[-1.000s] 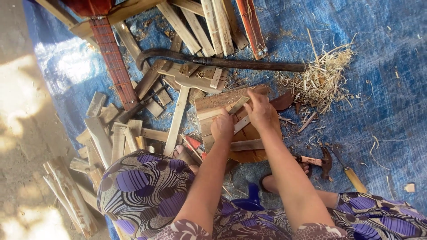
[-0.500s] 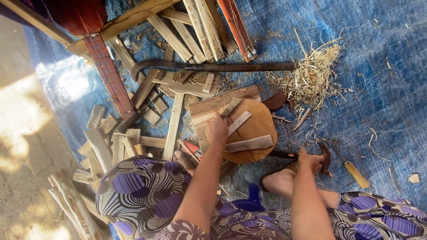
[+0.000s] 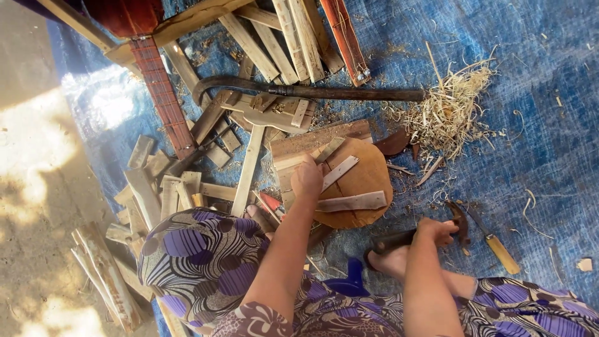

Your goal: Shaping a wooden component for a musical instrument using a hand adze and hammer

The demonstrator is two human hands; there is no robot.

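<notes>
**Left hand on the round board, right hand on the hammer**

Your left hand rests palm down on the left edge of the round wooden board, fingers lying loosely curled over it rather than gripping anything. The board lies flat on the blue tarp, with two pale slats on top: one slanted strip just beside your fingers and one wider strip lying across the lower part. A flat plank sits under the board's upper edge.

Your right hand is closed around the handle of a hammer, whose dark head lies on the tarp to the right of the board, apart from it. A chisel with a yellow handle lies just beside the hammer head. A long curved blade on a dark handle lies above the board, next to a heap of pale shavings. Cut wood slats are scattered to your left
</notes>
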